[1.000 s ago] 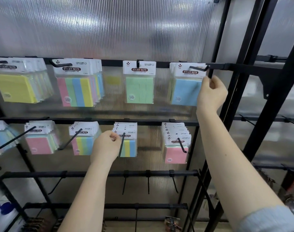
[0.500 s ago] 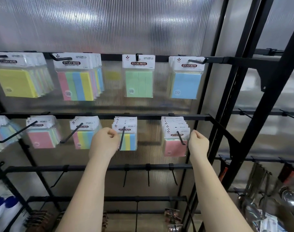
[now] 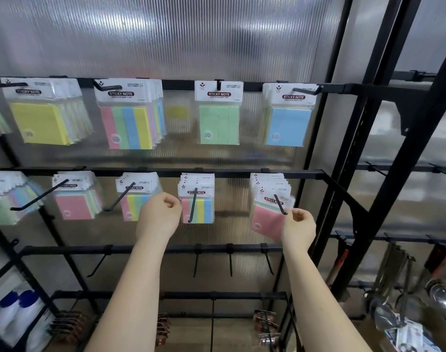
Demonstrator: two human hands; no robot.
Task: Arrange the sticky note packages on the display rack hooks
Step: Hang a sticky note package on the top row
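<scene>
Step in hand, as I judge it: straightening the front pack on the middle rail [image 3: 242,174] of the rack.

Right hand [image 3: 298,226], fingers curled, pinches the right edge of the front pink pack [image 3: 267,219], just below the tip of its hook [image 3: 280,205]. The pack hangs tilted, bottom swung left of the stack behind it.

Left hand [image 3: 159,217] sits left of that pink pack, beside the striped pack [image 3: 200,210] on the neighbouring hook. Its fingers are curled, thumb against forefinger at the pack's left edge; I cannot tell if it holds the pack or nothing.

Next move likely calls for squaring the pink pack and sliding it back along the hook to meet the stack, without tearing the hang hole.

Surroundings, relative to the middle rail: above it, a rail with yellow, striped, green and blue packs. Below it, a rail with bare hooks [image 3: 230,260]. Behind, a ribbed translucent panel [image 3: 166,36]. To its right, black uprights [image 3: 384,148] and hanging metal utensils, blurred. Lower left, white bottles with blue caps [image 3: 16,311].
</scene>
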